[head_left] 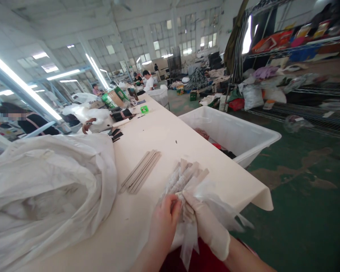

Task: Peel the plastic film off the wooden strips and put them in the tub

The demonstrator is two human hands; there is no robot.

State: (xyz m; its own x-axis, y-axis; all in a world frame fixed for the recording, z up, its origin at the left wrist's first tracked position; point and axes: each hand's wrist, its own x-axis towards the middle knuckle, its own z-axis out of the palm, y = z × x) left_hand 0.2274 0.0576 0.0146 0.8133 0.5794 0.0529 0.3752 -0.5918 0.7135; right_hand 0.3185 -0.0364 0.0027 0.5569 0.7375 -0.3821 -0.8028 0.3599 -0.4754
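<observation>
While a second stack of strips (140,172) is lying loose mid-table, I am judging the bagging about half done, as my left hand (164,221) and right hand (208,226) are both gripping the bundle of strips (184,177) inside its clear bag (215,207) at the near edge of the table (164,132), strip ends poking out beyond my fingers.

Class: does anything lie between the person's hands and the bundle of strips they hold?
Only the clear plastic bag around the bundle of strips; left hand and right hand both grip its near end.
</observation>
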